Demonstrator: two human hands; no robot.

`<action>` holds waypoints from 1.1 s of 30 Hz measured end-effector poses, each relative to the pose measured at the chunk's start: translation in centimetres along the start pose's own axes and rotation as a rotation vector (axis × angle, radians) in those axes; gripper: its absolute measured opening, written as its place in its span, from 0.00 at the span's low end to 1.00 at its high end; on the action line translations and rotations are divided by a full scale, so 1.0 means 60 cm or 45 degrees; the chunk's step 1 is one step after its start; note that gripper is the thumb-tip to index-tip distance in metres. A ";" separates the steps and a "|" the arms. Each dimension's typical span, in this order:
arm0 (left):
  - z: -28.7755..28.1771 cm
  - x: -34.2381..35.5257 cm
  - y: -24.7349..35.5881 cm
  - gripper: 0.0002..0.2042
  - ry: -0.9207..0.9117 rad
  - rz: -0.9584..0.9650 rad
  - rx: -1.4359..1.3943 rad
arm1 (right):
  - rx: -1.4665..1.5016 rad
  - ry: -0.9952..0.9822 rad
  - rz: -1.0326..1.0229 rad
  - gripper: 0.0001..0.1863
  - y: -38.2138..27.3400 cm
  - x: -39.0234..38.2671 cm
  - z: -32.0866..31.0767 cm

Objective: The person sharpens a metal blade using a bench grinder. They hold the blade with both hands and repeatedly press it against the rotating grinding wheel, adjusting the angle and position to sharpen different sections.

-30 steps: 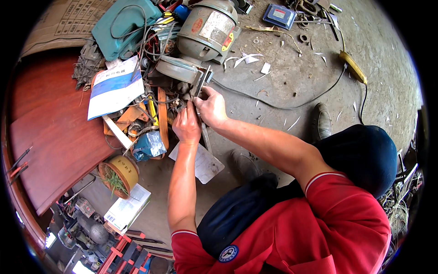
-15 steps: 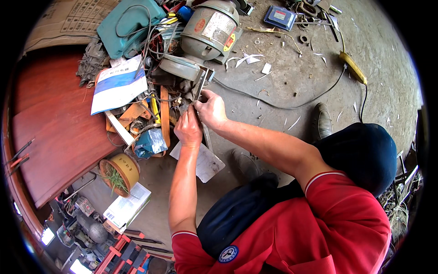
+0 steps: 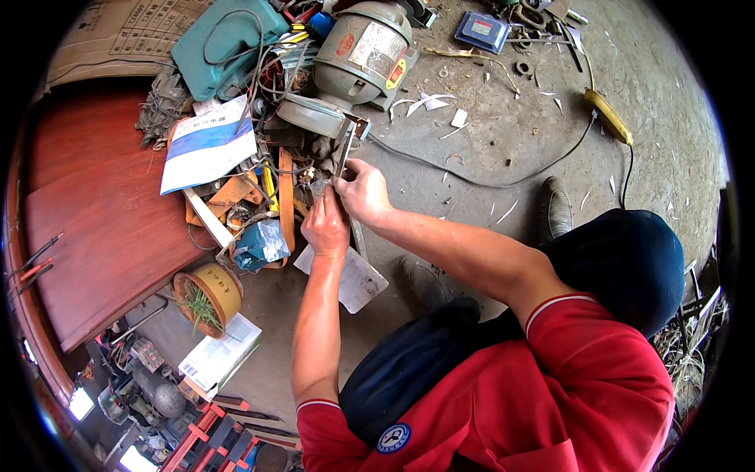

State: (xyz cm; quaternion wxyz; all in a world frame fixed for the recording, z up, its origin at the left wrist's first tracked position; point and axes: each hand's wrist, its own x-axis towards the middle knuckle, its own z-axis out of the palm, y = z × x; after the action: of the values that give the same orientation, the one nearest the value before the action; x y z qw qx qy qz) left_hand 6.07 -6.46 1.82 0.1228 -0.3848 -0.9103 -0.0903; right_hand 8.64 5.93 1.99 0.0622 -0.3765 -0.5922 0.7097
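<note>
A narrow flat metal bar points up toward the near wheel guard of a grey-green bench grinder. Both hands grip this bar below the guard. My left hand is closed on its lower part, with the fingers bunched around it. Just right of it, my right hand pinches the bar with thumb and fingers. The bar's far end lies beside the bracket at the guard. Whether it touches the wheel cannot be made out.
A dark cable runs right from the grinder to a yellow power strip. Left of my hands lie piled tools, a blue-and-white booklet and a teal case. A potted plant stands near a reddish wooden panel. Paper scraps litter the concrete floor.
The surroundings at the left have shifted slightly rightward in the picture. Both hands keep their grip on the metal bar, in nearly the same place.
</note>
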 end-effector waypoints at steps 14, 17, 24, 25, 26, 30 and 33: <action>-0.001 -0.011 0.002 0.17 -0.040 -0.019 0.028 | -0.159 0.017 -0.026 0.21 -0.001 -0.003 -0.001; 0.001 -0.007 0.005 0.16 -0.040 -0.023 0.026 | -0.145 0.016 -0.003 0.21 0.001 0.003 -0.002; 0.013 0.000 0.005 0.14 0.044 -0.035 -0.013 | -0.118 0.034 0.002 0.19 -0.004 0.009 -0.004; 0.015 0.000 0.005 0.14 0.036 -0.041 -0.013 | -0.111 0.030 0.011 0.19 -0.005 0.011 -0.006; 0.015 0.004 0.009 0.15 0.009 -0.041 -0.019 | -0.105 0.031 0.020 0.19 -0.004 0.014 -0.008; 0.020 0.015 0.009 0.17 -0.034 -0.027 -0.028 | -0.102 0.057 -0.014 0.18 0.001 0.029 -0.008; 0.029 0.024 0.009 0.18 -0.033 -0.016 -0.045 | -0.113 0.068 -0.011 0.18 -0.009 0.035 -0.015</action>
State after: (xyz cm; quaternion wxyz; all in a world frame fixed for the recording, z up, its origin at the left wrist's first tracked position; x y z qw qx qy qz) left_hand 5.20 -4.67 0.63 0.1036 -0.3821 -0.9126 -0.1023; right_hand 7.50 7.91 1.49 0.0644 -0.3953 -0.6227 0.6722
